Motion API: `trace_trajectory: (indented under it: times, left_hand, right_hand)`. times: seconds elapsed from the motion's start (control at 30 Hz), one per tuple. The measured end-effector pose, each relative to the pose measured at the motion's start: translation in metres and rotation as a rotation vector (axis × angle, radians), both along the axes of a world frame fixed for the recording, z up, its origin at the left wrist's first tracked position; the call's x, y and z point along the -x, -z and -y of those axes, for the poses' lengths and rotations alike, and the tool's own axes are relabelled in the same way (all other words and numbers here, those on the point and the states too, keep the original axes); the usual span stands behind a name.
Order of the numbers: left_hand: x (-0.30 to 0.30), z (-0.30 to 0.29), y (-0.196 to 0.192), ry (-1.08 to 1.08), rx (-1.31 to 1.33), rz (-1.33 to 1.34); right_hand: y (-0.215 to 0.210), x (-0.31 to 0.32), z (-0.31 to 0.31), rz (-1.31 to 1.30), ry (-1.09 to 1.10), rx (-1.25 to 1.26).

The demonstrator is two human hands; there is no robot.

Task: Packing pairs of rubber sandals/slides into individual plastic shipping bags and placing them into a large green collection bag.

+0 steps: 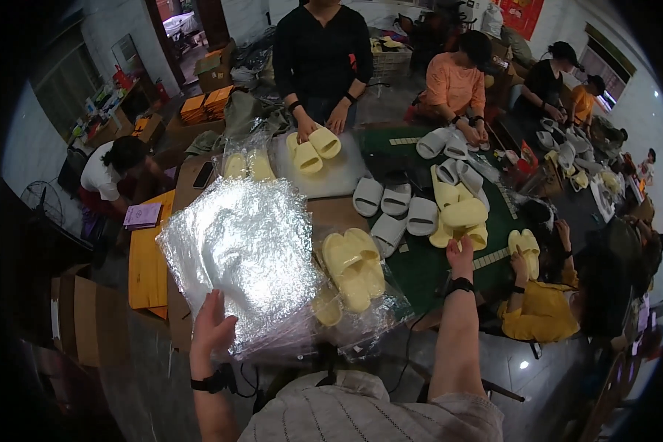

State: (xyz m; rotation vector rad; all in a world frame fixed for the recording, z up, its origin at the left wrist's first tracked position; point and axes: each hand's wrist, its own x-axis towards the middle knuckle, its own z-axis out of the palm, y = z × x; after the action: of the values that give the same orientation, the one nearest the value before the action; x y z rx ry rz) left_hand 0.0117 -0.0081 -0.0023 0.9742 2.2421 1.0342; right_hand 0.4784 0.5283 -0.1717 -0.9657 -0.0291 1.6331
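Note:
My left hand (214,328) is at the near left edge of a stack of shiny clear plastic bags (247,254), fingers stretched upward and thumb apart. To the right, my right hand (460,258) reaches over the green mat and has its fingers closed on the near edge of a pale yellow slipper (465,215) in a small pile. Between my hands, a pair of yellow slippers (354,267) lies on clear bags. Grey slippers (421,216) sit left of the pile.
Across the table a person in black handles yellow slippers (314,149) on a whitish stack (324,177). Beside my right arm, a person in a yellow top (541,309) holds another yellow pair (524,253). A phone (204,175) lies at the left, near orange packs (152,254).

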Motion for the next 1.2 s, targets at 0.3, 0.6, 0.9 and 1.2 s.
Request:
trace_trajectory:
  times: [0.3, 0.6, 0.9, 1.2]
  left_hand:
    - [0.005, 0.007, 0.027, -0.065, -0.273, 0.400]
    - [0.019, 0.015, 0.039, -0.040, -0.179, 0.265]
    - [0.011, 0.015, 0.032, -0.089, -0.144, 0.220]
    - [0.016, 0.022, 0.032, -0.054, -0.081, 0.171]
  right_hand:
    - [0.012, 0.014, -0.020, -0.116, -0.077, -0.045]
    - [0.056, 0.015, -0.051, -0.188, -0.093, 0.013]
    - [0.060, 0.035, -0.069, -0.116, -0.067, 0.061]
    - [-0.010, 0.032, -0.032, 0.125, -0.014, -0.227]
